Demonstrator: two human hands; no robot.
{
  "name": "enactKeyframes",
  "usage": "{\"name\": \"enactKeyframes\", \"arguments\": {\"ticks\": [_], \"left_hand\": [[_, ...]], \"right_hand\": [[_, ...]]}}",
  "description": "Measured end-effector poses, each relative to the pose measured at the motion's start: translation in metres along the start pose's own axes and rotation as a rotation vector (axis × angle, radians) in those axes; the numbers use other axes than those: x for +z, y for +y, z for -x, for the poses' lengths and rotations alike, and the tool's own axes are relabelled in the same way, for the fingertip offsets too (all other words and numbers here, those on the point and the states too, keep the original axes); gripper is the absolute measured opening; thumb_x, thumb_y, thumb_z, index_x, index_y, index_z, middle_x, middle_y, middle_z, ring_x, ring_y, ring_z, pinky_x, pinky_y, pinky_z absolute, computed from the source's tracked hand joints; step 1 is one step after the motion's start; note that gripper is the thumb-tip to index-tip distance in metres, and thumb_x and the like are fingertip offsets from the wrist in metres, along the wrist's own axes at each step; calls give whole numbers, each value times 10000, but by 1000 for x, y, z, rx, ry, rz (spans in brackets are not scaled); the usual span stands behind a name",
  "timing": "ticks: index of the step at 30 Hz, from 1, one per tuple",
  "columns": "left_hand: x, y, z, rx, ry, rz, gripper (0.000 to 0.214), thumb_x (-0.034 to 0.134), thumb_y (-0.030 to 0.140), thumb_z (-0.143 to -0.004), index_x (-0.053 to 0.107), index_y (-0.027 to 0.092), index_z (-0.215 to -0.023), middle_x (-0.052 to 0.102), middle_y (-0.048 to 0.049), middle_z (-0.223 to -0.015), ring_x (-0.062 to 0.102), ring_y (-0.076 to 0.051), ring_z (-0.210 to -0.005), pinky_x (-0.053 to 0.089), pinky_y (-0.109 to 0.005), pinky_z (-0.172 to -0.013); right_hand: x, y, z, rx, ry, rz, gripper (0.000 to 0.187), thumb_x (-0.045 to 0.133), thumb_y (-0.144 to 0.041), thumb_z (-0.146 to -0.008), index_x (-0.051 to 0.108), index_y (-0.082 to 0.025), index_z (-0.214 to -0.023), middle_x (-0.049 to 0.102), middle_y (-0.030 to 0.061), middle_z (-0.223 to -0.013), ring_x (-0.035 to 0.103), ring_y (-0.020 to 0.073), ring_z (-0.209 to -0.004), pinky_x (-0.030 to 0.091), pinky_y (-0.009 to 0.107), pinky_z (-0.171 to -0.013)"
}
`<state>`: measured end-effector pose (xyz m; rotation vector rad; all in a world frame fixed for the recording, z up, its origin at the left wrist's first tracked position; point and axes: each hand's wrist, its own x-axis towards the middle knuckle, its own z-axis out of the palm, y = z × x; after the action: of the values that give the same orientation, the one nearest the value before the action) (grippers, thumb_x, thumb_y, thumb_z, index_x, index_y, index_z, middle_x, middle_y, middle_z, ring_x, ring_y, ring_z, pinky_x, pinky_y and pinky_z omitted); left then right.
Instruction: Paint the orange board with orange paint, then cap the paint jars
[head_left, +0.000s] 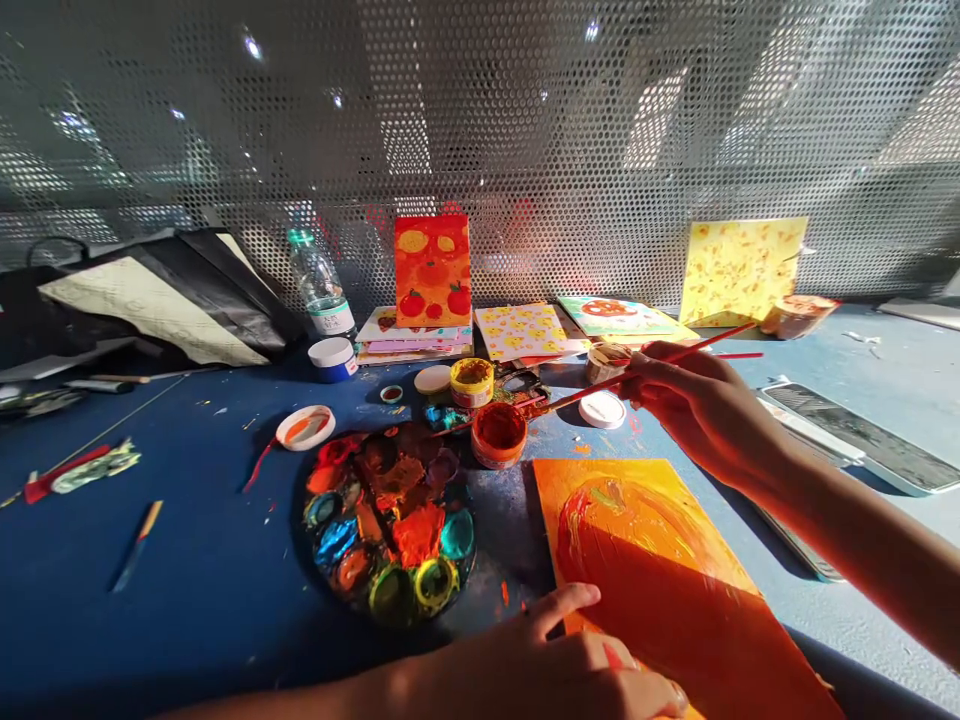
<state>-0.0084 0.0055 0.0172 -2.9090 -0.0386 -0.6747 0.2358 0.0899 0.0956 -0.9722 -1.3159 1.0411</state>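
My right hand [679,395] grips a thin paintbrush [581,392] with a reddish handle. The brush's tip is by the rim of a jar of red paint [499,436]. A second red stick end [741,355] shows just behind my hand; whether I hold it too I cannot make out. My left hand [577,660] rests over the near left part of an orange canvas [637,570], index finger stretched out and the others slightly bent. Thick strokes on the canvas form a round orange shape with a green spot. Left of it sits a round palette [390,520] full of mixed paints.
Behind the red jar stand a yellow paint jar [472,382] and white lids [602,409]. Farther back are a water bottle [322,285], a red painting [432,270] and a yellow one [742,270] against a perforated metal wall [525,130]. A phone [862,430] lies right.
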Motion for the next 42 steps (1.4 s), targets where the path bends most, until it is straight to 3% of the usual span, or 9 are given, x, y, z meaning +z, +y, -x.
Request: {"name": "enactKeyframes", "arguments": {"ticks": [6,11,16,18,23,28,32,38,42], "left_hand": [[1,-1,-3,-7,-104,221,370,308,152,-963,594,217,-1188,596,8,-1351,614,-118,-1113,224,-431,-1209],[-10,-4,-17,-71,-340,371,319,323,157,-964,619,219,-1065,713,9,-1140,684,-130,-993,352,-427,-1142],[18,2,-13,-209,-253,481,361,349,274,-1001,478,218,-1333,746,0,-1045,703,-141,-929,298,-424,-1169],[16,1,-11,-224,-253,537,420,399,307,-1000,391,216,-1410,709,-34,-1165,668,-146,-1060,257,-406,-1190],[-5,-8,-14,-237,-217,628,352,457,279,-986,465,304,-1337,538,-31,-1414,514,-195,-1302,258,-410,-1198],[7,-4,-10,-294,-152,668,502,559,346,-937,395,258,-1404,483,-108,-1438,492,-260,-1312,319,-486,-1162],[4,-2,-8,-350,-93,700,517,580,354,-926,414,218,-1397,480,-132,-1424,503,-292,-1286,392,-575,-1087],[-6,-1,-8,-470,-67,713,557,454,156,-958,313,375,-1451,528,-20,-1405,496,-208,-1314,324,-516,-1167],[-2,-1,-15,-590,-147,750,673,450,153,-950,187,460,-1488,598,36,-1328,563,-189,-1248,362,-502,-1156]], "right_hand": [[-35,7,19,149,-27,22,128,815,-369,-613,743,-312,-702,664,26,-737,596,221,-714,455,377,-686],[-48,22,26,288,-3,57,219,848,-371,-583,714,-210,-649,631,14,-686,570,148,-684,432,287,-673],[-45,32,29,264,-42,80,234,848,-354,-595,701,-198,-690,639,-6,-703,562,132,-698,417,255,-680],[-43,33,30,261,-48,104,231,842,-349,-603,699,-200,-708,648,-9,-719,566,135,-711,417,254,-690],[-42,30,31,275,-63,122,246,837,-337,-597,678,-199,-724,659,-5,-753,582,153,-729,439,275,-718],[-41,27,31,232,34,116,249,813,-371,-615,655,-189,-681,652,3,-718,595,159,-718,432,273,-702],[-39,27,31,258,-65,125,251,816,-371,-611,658,-191,-687,660,8,-729,604,173,-721,442,290,-699],[-41,28,32,142,86,191,244,798,-398,-645,664,-195,-669,661,-2,-667,615,163,-677,444,284,-701],[-38,24,34,202,-37,195,250,809,-392,-628,664,-196,-683,670,0,-703,613,164,-695,447,274,-680]]}}
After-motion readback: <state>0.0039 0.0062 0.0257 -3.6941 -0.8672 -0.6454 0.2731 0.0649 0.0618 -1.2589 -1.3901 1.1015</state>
